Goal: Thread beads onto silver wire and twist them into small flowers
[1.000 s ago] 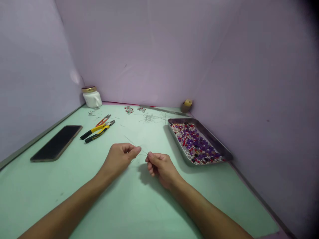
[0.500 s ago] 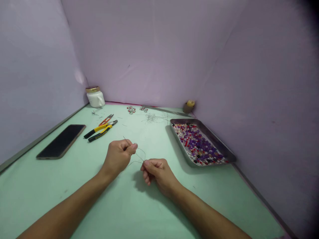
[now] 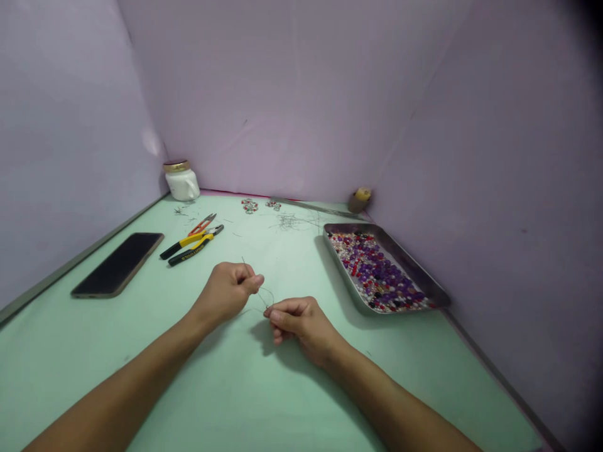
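Observation:
Between my hands runs a thin wire (image 3: 262, 297), curved into a small loop. My left hand (image 3: 232, 287) is closed, thumb and forefinger pinching the wire, with one end sticking up above the fingers. My right hand (image 3: 299, 323) pinches the wire at the loop's lower right. A tiny shiny bead (image 3: 267, 307) shows at the right fingertips; its exact kind is too small to make out. Another strand of wire trails left beneath my left hand. To the right stands a metal tray (image 3: 346, 292) holding purple, red, white and black beads (image 3: 384, 276).
Yellow-and-black pliers (image 3: 193, 246) and red-handled thread snips (image 3: 202, 224) lie left, beside a phone (image 3: 117, 265). At the back are a white jar (image 3: 182, 183), beaded ornaments (image 3: 249, 206), tangled wire pieces (image 3: 289, 221), long straight wires (image 3: 315, 208) and a small brown-yellow object (image 3: 360, 199).
My hands have drawn slightly closer together, and the wire loop between them looks smaller. A shiny bead now shows at my right fingertips. The view has shifted slightly.

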The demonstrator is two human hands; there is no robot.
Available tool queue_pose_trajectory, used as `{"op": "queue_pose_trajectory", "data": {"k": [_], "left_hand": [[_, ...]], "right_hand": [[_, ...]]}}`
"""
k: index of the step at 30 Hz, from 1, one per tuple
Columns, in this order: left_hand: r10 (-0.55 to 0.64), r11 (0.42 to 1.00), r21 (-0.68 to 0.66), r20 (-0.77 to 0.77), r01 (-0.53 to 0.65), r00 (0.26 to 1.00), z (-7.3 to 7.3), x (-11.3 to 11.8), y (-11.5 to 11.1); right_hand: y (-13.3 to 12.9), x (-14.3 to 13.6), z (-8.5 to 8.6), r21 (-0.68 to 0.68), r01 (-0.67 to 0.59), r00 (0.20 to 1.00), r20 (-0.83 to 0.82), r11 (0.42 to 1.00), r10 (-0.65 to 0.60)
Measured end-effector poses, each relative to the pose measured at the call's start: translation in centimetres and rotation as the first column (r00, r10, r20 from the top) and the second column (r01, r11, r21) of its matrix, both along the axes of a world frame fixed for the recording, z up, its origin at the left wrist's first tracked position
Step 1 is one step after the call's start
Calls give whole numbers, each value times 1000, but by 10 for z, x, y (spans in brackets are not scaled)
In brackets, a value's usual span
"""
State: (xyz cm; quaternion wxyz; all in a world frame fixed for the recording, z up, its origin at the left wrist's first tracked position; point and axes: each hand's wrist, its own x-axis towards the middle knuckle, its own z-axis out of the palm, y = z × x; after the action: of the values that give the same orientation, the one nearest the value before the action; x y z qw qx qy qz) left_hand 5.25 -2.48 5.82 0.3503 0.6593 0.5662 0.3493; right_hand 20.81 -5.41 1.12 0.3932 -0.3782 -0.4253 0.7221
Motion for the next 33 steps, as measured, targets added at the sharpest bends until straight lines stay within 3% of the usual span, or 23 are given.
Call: {"op": "queue_pose_trajectory", "data": {"k": [5, 12, 18, 25, 30, 33], "left_hand": [[8, 1000, -10, 6, -8, 1000, 5, 1, -2], [-110, 994, -16, -63, 109, 992, 7, 3, -7], [-60, 998, 13, -40, 60, 997, 8, 10, -12], [-76, 993, -89, 32, 79, 997, 5, 15, -14], [-107, 975, -177, 165, 136, 980, 1, 14, -12], [-100, 974, -187, 141, 126, 985, 0, 13, -12]], "right_hand": [[3, 0, -3, -20, 100, 994, -32, 995, -101], [6, -1, 0, -38, 219, 973, -60, 975, -221], [4, -2, 2, -21, 223, 974, -29, 975, -223], [3, -1, 5, 33, 217, 976, 12, 976, -217], [3, 0, 5, 68, 192, 981, 15, 979, -194], [4, 1, 4, 84, 192, 980, 28, 978, -195]]}}
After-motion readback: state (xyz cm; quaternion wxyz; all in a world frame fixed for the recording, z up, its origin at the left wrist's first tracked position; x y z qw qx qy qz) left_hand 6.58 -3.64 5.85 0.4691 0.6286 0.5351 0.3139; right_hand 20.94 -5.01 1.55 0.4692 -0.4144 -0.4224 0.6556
